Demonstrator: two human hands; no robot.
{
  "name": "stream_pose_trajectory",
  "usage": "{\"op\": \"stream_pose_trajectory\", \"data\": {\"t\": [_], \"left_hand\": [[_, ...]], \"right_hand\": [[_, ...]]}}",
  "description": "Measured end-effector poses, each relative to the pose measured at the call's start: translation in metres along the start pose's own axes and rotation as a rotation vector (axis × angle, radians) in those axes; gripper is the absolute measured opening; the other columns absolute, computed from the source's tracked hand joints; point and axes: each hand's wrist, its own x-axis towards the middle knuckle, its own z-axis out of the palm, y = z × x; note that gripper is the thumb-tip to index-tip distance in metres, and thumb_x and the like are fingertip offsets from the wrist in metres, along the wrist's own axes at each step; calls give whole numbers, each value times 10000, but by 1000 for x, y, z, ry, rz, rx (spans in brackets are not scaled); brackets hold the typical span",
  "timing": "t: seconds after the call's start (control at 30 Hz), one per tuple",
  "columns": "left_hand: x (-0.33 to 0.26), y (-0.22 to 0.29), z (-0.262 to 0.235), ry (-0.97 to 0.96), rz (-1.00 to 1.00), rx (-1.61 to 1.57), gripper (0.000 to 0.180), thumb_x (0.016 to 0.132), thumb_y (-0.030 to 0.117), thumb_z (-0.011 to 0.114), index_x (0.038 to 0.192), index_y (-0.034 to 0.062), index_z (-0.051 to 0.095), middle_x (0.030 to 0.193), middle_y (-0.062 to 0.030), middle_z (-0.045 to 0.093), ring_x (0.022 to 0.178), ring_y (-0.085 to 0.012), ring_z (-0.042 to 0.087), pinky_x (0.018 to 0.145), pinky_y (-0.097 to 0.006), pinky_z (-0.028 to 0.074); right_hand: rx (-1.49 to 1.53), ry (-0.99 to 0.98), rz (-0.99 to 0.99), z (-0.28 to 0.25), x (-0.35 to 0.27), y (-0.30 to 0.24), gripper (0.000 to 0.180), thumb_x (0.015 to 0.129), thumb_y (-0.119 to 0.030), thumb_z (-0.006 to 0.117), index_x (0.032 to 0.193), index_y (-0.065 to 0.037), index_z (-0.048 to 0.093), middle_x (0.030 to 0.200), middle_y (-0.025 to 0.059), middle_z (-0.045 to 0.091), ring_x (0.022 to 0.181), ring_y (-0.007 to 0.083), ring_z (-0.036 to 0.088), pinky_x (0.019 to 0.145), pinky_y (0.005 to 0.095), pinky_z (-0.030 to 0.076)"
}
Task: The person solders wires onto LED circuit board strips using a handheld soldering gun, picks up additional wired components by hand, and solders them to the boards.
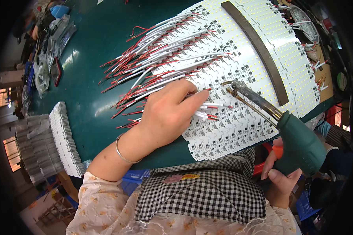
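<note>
In my right hand [281,180] is a green soldering gun [302,144] with an orange trigger, its fingers wrapped round the handle. The gun's metal tip points up and left over a sheet of white LED circuit boards [219,135], close to their rows of small black parts. My left hand [166,107] is closed in a pinch over the boards, thumb and forefinger on a red-tipped wire [208,90]. Under and beside that hand lie white-sleeved wires [212,105] with red ends. Farther up, bundles of similar wires [161,51] spread leftward off the boards.
A dark curved bar [259,47] rests across the boards. Stacked white strips [64,137] stand at the table's left edge, near grey bundles [37,145]. Plastic bags [43,74] lie at the far left. A coil of wire [303,24] sits at the far right on the green table [86,70].
</note>
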Motion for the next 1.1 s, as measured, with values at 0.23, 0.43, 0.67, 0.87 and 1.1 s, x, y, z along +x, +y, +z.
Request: {"op": "stream_pose_trajectory", "data": {"t": [0.23,0.43,0.67,0.87,1.1], "left_hand": [[1,2,4,91,-51,-20,434,552,-114,603,959,19,671,751,-94,589,612,-212,583,503,-291,466],[2,4,1,48,-81,-11,441,519,-120,587,922,25,688,713,-78,558,582,-197,562,485,-288,458],[2,4,1,51,-73,-24,478,486,-128,552,912,33,695,705,-74,547,574,-188,555,474,-285,454],[1,3,6,81,-63,-17,485,475,-112,562,919,35,692,711,-76,540,565,-185,548,452,-279,440],[0,3,9,110,-60,-19,489,470,-105,566,926,24,686,706,-70,533,558,-185,534,443,-280,429]], "right_hand": [[22,-79,78,-8,-2,-1,661,641,28,679,1260,71,451,1193,168,529,664,177,559,513,264,475],[-14,-111,98,-11,-3,0,653,657,13,686,1263,78,451,1193,164,528,648,176,557,514,261,472],[24,-15,75,6,-1,-2,612,671,19,674,1243,87,466,1149,163,553,645,178,559,514,265,472],[-43,5,58,8,3,1,599,687,-86,737,1127,168,421,982,193,511,523,167,551,386,239,470],[-42,-8,47,12,4,-2,522,696,-18,671,1152,99,446,874,168,538,573,175,548,460,255,477]]}}
